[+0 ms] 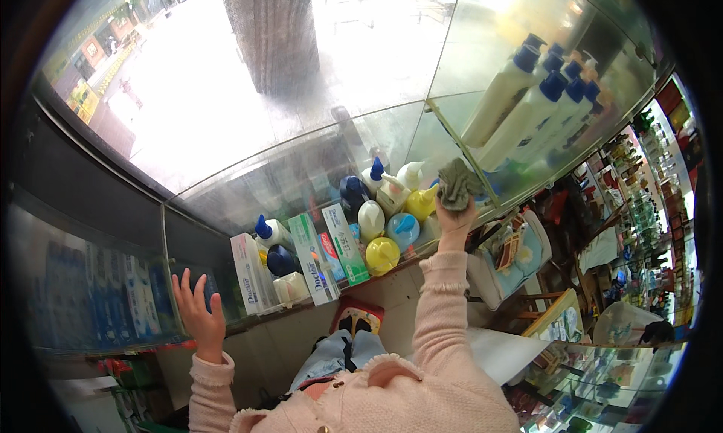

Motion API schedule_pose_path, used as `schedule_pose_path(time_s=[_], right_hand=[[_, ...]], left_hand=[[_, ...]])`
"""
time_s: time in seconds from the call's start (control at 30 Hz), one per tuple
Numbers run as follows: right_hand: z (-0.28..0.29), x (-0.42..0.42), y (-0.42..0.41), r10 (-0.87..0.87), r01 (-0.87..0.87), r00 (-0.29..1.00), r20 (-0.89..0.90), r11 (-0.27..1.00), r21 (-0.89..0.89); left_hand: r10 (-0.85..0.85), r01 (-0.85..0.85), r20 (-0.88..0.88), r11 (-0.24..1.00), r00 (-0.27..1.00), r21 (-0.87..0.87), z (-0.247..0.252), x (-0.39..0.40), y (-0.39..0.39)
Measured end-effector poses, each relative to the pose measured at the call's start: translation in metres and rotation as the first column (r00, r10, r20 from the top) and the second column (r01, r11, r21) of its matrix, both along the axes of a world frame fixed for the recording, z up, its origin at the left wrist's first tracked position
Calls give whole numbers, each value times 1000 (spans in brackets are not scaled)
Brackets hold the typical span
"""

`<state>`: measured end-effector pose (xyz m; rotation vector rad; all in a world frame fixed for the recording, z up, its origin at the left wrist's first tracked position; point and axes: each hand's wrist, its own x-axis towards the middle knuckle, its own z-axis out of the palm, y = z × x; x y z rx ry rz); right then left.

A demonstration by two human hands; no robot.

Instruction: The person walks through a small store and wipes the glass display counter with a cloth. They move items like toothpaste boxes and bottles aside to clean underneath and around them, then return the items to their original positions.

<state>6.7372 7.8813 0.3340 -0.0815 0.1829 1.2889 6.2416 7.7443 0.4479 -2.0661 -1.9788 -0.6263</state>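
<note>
My right hand (455,215) grips a crumpled grey-green cloth (458,185) beside the edge of a glass divider (464,148). Just left of it, pump bottles crowd a glass shelf: a yellow one (421,204), a blue-capped one (403,228) and a yellow-topped one (383,255) among several. Toothpaste boxes (344,244) stand further left on that shelf, next to a white bottle with a blue pump (273,232). My left hand (200,309) is empty, fingers spread, near the end of the left glass panel (169,252). Whether it touches the glass I cannot tell.
Large white bottles with blue caps (525,114) stand behind glass at right. Below me are a red-edged stool (361,314) under my feet and a cushioned chair (508,258) at right. Stocked shelves (638,207) line the far right; boxed goods (113,292) fill the left case.
</note>
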Motion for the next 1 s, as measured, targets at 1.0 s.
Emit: schedule_pose_path(time_s=[1.0], right_hand=[[-1,-280,108,392,-309,909,-140,861,403]], left_hand=[[13,-15,26,997,1000,77,2,1,-2]])
